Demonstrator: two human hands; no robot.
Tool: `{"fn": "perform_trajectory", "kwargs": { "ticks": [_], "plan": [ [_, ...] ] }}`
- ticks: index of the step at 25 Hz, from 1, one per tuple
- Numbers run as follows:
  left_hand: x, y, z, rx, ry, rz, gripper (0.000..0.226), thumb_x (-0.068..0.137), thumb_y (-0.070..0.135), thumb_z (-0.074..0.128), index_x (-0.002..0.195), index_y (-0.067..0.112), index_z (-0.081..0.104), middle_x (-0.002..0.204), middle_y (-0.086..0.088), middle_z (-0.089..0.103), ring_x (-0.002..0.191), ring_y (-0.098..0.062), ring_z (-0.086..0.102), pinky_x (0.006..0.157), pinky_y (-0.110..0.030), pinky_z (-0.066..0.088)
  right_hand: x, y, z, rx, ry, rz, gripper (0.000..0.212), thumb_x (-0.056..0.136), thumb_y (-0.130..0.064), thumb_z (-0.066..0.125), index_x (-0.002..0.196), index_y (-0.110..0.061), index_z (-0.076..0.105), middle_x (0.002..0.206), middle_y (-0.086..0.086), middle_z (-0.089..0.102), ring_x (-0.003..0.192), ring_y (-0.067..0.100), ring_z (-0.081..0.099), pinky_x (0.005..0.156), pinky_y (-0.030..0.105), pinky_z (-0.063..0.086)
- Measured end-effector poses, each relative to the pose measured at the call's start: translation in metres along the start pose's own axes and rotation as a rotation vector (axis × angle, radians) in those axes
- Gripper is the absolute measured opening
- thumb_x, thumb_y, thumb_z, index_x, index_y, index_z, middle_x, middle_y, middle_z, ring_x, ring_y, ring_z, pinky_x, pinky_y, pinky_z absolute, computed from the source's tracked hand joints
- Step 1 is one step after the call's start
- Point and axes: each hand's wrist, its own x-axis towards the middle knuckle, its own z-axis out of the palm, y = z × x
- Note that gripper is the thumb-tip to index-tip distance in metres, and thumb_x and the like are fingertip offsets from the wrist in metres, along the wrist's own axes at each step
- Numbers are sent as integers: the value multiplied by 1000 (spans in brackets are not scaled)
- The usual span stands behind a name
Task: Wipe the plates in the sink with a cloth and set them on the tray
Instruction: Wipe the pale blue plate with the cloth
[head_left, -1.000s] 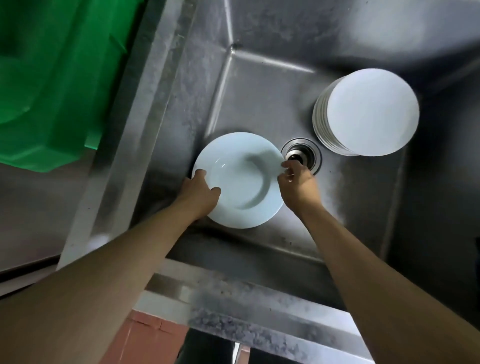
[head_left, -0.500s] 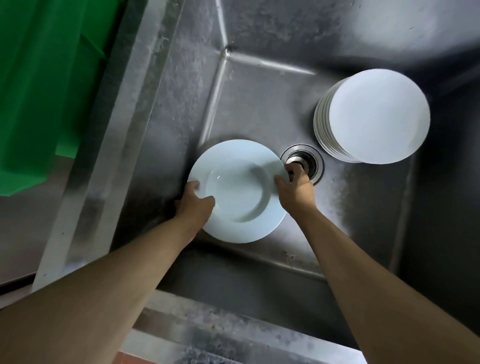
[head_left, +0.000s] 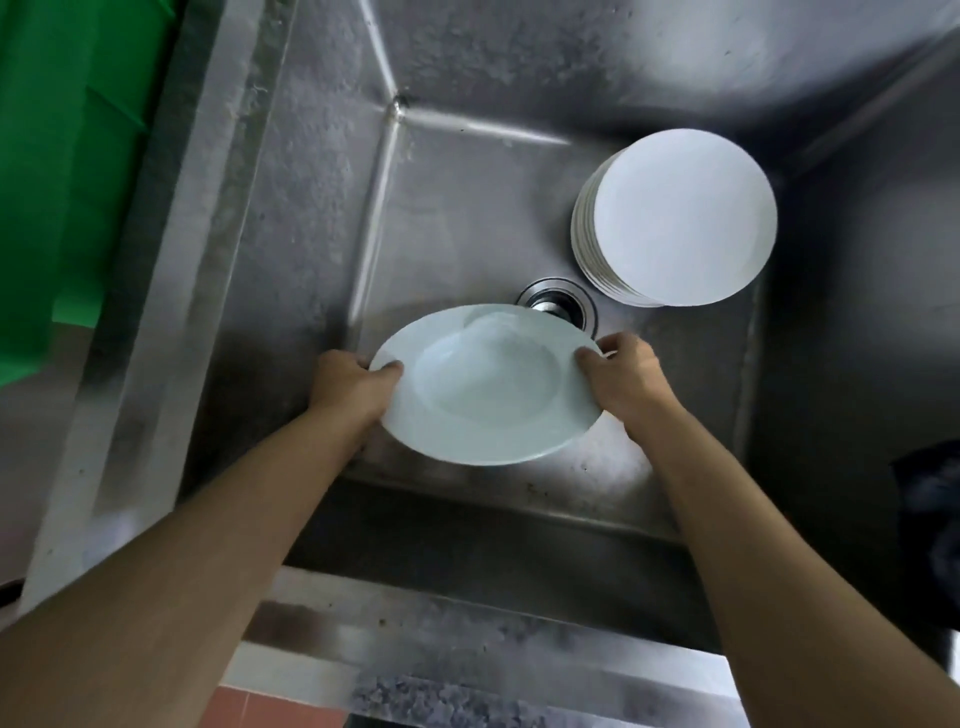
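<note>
Both hands on one plate (head_left: 488, 387), held over the sink (head_left: 322, 218) floor, tilted so its far rim is up and near rim down toward the person. Left hand (head_left: 353, 387) grips the rim at 9 o'clock, thumb curled over the top edge, fingers hidden beneath. Right hand (head_left: 626, 376) grips the rim at 3 o'clock, thumb on top, fingers wrapped round the edge. Plate is a shallow white one with a sunken centre, sitting low centre in the basin, its far rim covering part of the drain (head_left: 563, 301) at 12 o'clock. Stack of plates (head_left: 675, 218) sits at 1 to 2 o'clock from the held plate, well apart, in the far right corner of the sink. Green bin (head_left: 67, 171) at 10 o'clock, outside the sink on the left counter. Something dark at the right edge, 3 o'clock, too dim to tell.

No cloth in view, no tray in view.

Judgement: step in hand is lifting this plate out for wiping. To do it well, keep both thumbs pressed on the rim, as a wet glazed plate probably slips; lift clear of the steel front wall before swinging out; avoid knocking the stack. One hand must free up for the cloth, so shift the weight fully to the other grip first. Most plates look undone.
</note>
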Motion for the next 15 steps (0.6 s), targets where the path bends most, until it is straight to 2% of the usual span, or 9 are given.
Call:
{"fn": "perform_trajectory", "kwargs": {
  "ticks": [2, 3, 5, 7, 8, 9, 12, 13, 15],
  "plan": [
    [0, 10, -1, -4, -13, -55, 39, 89, 23, 76, 116, -3, 66, 110, -16, 70, 85, -29, 65, 61, -31, 50, -1, 2, -9, -22, -83, 115, 21, 99, -23, 57, 110, -7, 64, 79, 9, 61, 45, 23, 60, 57, 28, 51],
    [-1, 15, 0, -6, -23, -75, 40, 87, 22, 78, 114, -3, 65, 107, -16, 70, 82, -28, 66, 57, -32, 53, -2, 3, -11, -7, -108, 173, 22, 98, -21, 57, 107, -3, 66, 70, 11, 59, 37, 23, 53, 58, 31, 50],
    [-1, 21, 1, -9, -40, -101, 38, 84, 19, 81, 109, -4, 64, 99, -16, 71, 81, -29, 71, 66, -41, 62, -3, 7, -15, 40, -116, 253, 21, 95, -14, 58, 100, 5, 65, 60, 13, 55, 36, 22, 46, 61, 36, 45],
    [-4, 25, 2, -31, -42, -107, 32, 84, 15, 81, 104, -3, 64, 96, -17, 71, 84, -32, 73, 80, -48, 62, -7, 8, -19, 60, -114, 285, 15, 94, -11, 60, 91, 3, 59, 57, 13, 52, 39, 20, 43, 56, 33, 41],
    [-6, 26, 3, -53, -42, -105, 30, 84, 14, 80, 103, -4, 64, 96, -17, 70, 85, -32, 72, 82, -48, 62, -9, 9, -21, 67, -117, 289, 17, 95, -13, 62, 89, 2, 57, 56, 12, 50, 39, 20, 42, 53, 32, 39],
    [-8, 26, 4, -76, -43, -103, 28, 86, 13, 78, 104, -4, 64, 94, -16, 70, 83, -30, 72, 80, -45, 62, -12, 10, -24, 78, -119, 288, 20, 96, -16, 63, 88, 2, 56, 56, 12, 50, 37, 20, 42, 52, 30, 38],
    [-23, 30, 6, -169, -64, -101, 23, 92, 17, 72, 109, 3, 64, 91, -10, 66, 72, -21, 64, 54, -25, 56, -20, 20, -29, 169, -115, 246, 31, 100, -25, 64, 92, 5, 64, 64, 13, 57, 39, 19, 46, 50, 30, 43],
    [-27, 31, 5, -234, -73, -110, 23, 93, 17, 70, 111, 4, 63, 95, -9, 65, 75, -20, 64, 53, -24, 54, -24, 23, -28, 230, -100, 214, 32, 101, -26, 63, 92, 5, 66, 68, 14, 59, 42, 19, 48, 52, 32, 46],
    [-36, 34, 3, -415, -92, -132, 28, 92, 14, 71, 117, 5, 64, 94, -6, 67, 77, -19, 65, 62, -31, 57, -33, 28, -27, 357, -48, 128, 34, 103, -26, 60, 84, 1, 65, 72, 14, 57, 49, 20, 48, 55, 33, 46]
  ]
}}
